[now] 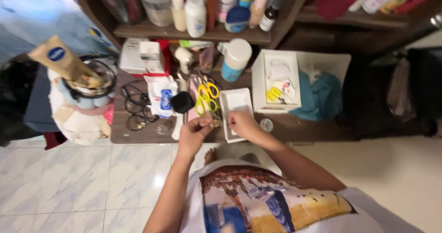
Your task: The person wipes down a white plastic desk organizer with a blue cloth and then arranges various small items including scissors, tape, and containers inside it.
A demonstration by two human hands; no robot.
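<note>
A dark brown wooden worktop (281, 129) ran across the middle of the frame, crowded with small goods, above a glossy pale marble-patterned tile floor (69, 177) that filled the lower left. A dark wooden shelf (193, 32) along the top centre carried plastic bottles and tubes, most of them smooth and white. At the centre, yellow-handled scissors (207, 97) lay beside a shallow white rectangular tray (235, 101), whose near end overhung the worktop edge. Right of it stood a white open box (276, 78) with a crumpled teal cloth (322, 99) beside it. A tangle of black cable (136, 106) lay at centre left. The left hand (193, 134) was at the worktop's near edge, its fingers curled closed around something small that could not be made out. The right hand (244, 124) rested just beside it over the tray's near end, fingers pinched together; what they gripped could not be told.
</note>
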